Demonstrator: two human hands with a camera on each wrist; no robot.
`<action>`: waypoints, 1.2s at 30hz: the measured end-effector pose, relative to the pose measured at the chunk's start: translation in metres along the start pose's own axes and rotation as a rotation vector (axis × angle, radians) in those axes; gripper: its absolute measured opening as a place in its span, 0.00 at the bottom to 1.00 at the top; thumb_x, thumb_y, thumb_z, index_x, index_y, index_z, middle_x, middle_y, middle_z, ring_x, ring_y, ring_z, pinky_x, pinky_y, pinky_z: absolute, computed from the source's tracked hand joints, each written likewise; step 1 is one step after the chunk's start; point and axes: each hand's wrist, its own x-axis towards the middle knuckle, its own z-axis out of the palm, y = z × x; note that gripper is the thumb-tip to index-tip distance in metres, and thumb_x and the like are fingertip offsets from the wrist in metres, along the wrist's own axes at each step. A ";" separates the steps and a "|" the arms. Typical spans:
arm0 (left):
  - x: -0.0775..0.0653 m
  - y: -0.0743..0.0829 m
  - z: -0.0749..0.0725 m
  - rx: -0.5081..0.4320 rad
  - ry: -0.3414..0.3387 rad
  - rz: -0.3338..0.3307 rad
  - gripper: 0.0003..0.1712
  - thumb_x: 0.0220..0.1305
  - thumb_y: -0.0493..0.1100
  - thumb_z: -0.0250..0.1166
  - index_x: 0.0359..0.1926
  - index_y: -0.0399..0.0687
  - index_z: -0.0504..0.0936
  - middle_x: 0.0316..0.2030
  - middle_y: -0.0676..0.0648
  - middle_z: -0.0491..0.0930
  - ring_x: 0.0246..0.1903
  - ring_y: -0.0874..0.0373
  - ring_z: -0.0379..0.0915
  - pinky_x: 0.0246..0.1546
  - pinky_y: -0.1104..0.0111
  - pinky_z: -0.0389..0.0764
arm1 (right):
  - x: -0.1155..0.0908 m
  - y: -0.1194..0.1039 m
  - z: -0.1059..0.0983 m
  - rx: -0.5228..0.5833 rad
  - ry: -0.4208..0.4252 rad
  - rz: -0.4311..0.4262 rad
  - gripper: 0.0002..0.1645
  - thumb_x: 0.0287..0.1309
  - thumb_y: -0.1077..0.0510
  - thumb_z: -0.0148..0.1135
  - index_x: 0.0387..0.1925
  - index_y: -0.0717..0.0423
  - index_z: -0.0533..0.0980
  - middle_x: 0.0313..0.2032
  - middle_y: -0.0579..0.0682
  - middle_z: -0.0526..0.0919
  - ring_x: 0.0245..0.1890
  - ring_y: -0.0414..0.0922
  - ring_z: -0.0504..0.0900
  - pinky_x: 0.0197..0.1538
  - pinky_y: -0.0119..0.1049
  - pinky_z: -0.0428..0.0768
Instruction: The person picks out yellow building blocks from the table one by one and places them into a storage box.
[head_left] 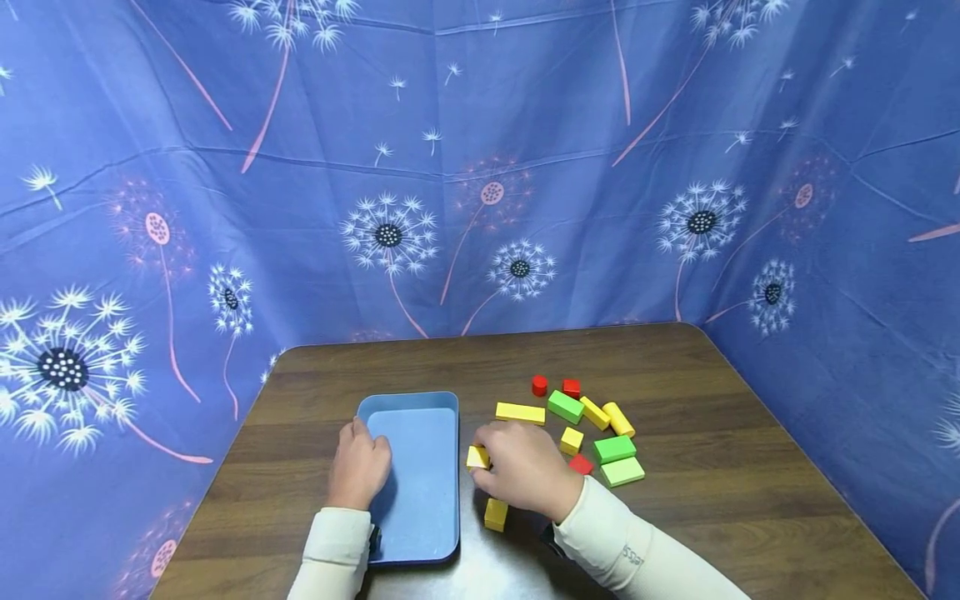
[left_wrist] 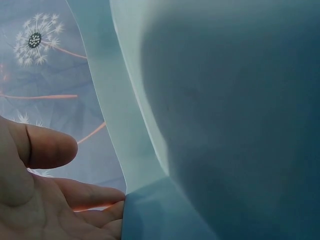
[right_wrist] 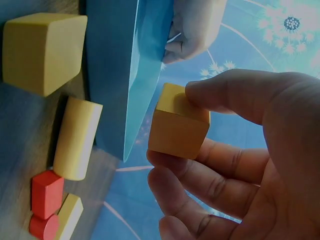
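Note:
My right hand [head_left: 528,468] pinches a yellow cube block [right_wrist: 179,122] between thumb and fingertips, above the table just right of the blue tray [head_left: 416,533]. In the right wrist view, the cube is raised and tilted beside the tray's wall. Over at the tray's left rim is my left hand [head_left: 358,465]. The left wrist view shows its fingertips touching the tray's edge, while the thumb [left_wrist: 52,149] stands apart from it. Another yellow block [head_left: 496,514] lies on the table below the right hand, and a long yellow block [head_left: 521,413] lies beyond it.
Right of my right hand lie a small yellow cube [head_left: 572,440], green blocks [head_left: 615,449], a pale green block [head_left: 622,472], a yellow cylinder [head_left: 618,419], and red pieces [head_left: 539,385]. The wooden table [head_left: 712,500] meets a blue dandelion-patterned curtain [head_left: 585,275] behind it.

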 end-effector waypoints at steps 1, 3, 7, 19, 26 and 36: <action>0.000 0.000 0.000 -0.003 -0.004 -0.003 0.37 0.67 0.47 0.42 0.67 0.23 0.48 0.65 0.26 0.52 0.60 0.33 0.53 0.60 0.42 0.61 | 0.001 -0.001 0.001 -0.005 0.000 -0.005 0.11 0.44 0.45 0.67 0.25 0.44 0.75 0.17 0.36 0.67 0.16 0.36 0.64 0.13 0.32 0.61; 0.001 0.001 0.001 -0.008 -0.003 -0.002 0.37 0.67 0.47 0.43 0.67 0.24 0.48 0.65 0.26 0.52 0.60 0.33 0.54 0.60 0.42 0.61 | 0.003 -0.003 0.002 -0.009 -0.008 -0.012 0.11 0.44 0.45 0.67 0.23 0.44 0.74 0.17 0.36 0.67 0.16 0.36 0.64 0.13 0.32 0.62; 0.002 0.001 0.002 -0.013 0.005 0.004 0.37 0.67 0.47 0.44 0.67 0.24 0.48 0.64 0.27 0.52 0.59 0.32 0.55 0.58 0.41 0.63 | 0.007 -0.008 0.004 -0.020 -0.040 -0.025 0.12 0.44 0.44 0.67 0.23 0.43 0.74 0.17 0.36 0.68 0.16 0.36 0.65 0.15 0.32 0.64; 0.006 0.003 0.000 0.004 0.037 0.044 0.38 0.65 0.47 0.45 0.66 0.23 0.51 0.63 0.26 0.55 0.58 0.33 0.57 0.57 0.42 0.65 | 0.019 -0.023 0.010 -0.037 -0.083 -0.060 0.14 0.46 0.42 0.67 0.23 0.44 0.74 0.17 0.36 0.67 0.16 0.36 0.65 0.16 0.32 0.66; 0.001 0.002 0.002 -0.007 0.045 0.049 0.37 0.65 0.47 0.46 0.66 0.22 0.51 0.62 0.25 0.56 0.56 0.32 0.60 0.55 0.41 0.67 | 0.020 -0.028 0.012 -0.018 -0.124 -0.055 0.11 0.44 0.46 0.67 0.21 0.43 0.74 0.15 0.36 0.67 0.15 0.35 0.65 0.13 0.31 0.66; -0.002 -0.001 0.001 -0.010 0.030 0.022 0.38 0.66 0.47 0.46 0.67 0.23 0.50 0.63 0.27 0.55 0.54 0.30 0.62 0.54 0.40 0.67 | 0.023 -0.031 0.019 -0.008 -0.087 -0.082 0.12 0.43 0.47 0.68 0.19 0.43 0.72 0.14 0.36 0.66 0.13 0.35 0.63 0.11 0.30 0.63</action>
